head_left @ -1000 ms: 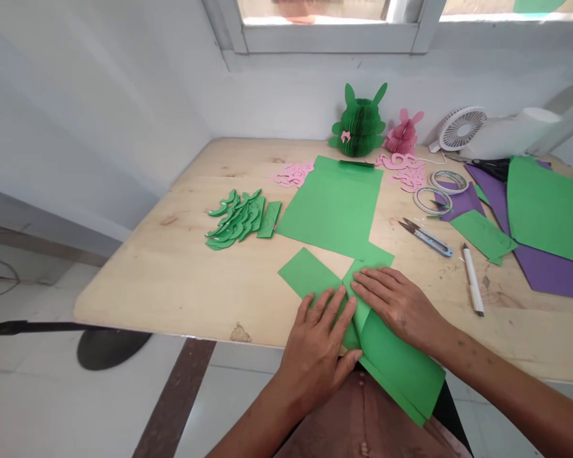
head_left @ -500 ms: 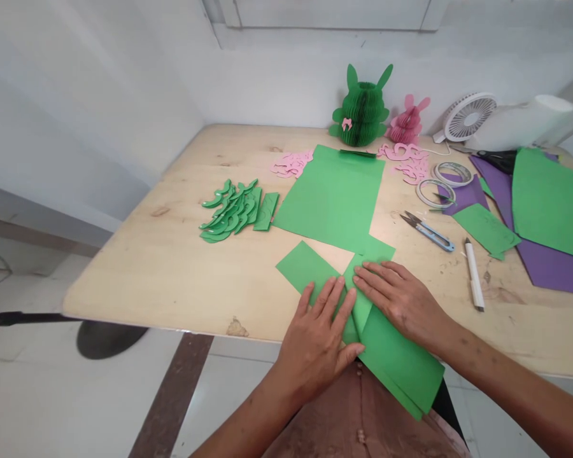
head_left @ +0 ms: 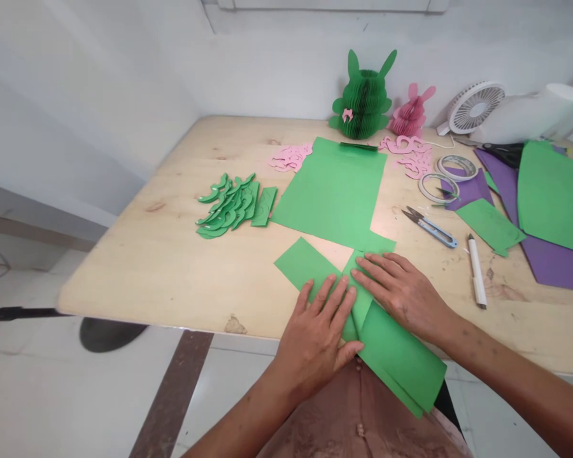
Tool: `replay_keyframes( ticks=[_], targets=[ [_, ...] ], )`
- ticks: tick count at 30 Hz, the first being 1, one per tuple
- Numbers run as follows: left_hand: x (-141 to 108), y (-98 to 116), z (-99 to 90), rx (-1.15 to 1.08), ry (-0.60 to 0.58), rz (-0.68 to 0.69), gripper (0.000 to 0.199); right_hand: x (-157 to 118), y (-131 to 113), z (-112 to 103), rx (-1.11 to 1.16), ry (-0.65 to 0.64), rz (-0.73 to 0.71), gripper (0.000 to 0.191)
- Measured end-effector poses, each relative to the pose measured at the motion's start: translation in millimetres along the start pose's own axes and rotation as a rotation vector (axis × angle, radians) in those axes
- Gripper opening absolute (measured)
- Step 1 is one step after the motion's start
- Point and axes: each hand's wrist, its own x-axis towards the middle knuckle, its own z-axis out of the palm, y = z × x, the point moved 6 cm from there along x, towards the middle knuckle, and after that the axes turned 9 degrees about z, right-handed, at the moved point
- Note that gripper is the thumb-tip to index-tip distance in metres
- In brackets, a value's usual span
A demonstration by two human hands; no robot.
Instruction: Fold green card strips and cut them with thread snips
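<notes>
Folded green paper (head_left: 401, 350) lies at the table's front edge, its lower right end sticking out past the edge. My left hand (head_left: 318, 331) rests flat on it with fingers spread, the thumb near a crease. On its upper part my right hand (head_left: 401, 289) lies palm down, fingers stretched out to the left. A large green sheet (head_left: 332, 191) is just beyond both hands. Left of that sheet are a pile of cut green curved pieces (head_left: 226, 207) and some pink cutouts (head_left: 290, 158).
Blue thread snips (head_left: 432, 229), a white pen (head_left: 476, 270) and tape rolls (head_left: 457, 167) lie to the right. Green and purple sheets (head_left: 558, 261) cover the far right. At the back stand a green paper figure (head_left: 364, 105), a pink one (head_left: 408, 116) and a fan (head_left: 477, 108).
My right hand has shifted slightly up and left over the folded paper. My left hand has barely moved. The view has tilted a little.
</notes>
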Motion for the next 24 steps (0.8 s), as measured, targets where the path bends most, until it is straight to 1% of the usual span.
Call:
replay_keyframes(
  ticks=[7,14,24],
  targets=[
    [0.1,0.6,0.7,0.015,0.000,0.008,0.067,-1.6,2.5,1.3,0.012,-0.018,0.016,0.036],
    [0.6,1.0,1.2,0.014,-0.014,0.003,0.066,-4.1,3.1,0.7,-0.049,-0.041,0.014,0.035],
    [0.0,1.4,2.1,0.026,-0.018,0.008,0.068,-7.3,3.8,-2.1,-0.078,-0.034,0.029,0.034]
  ],
)
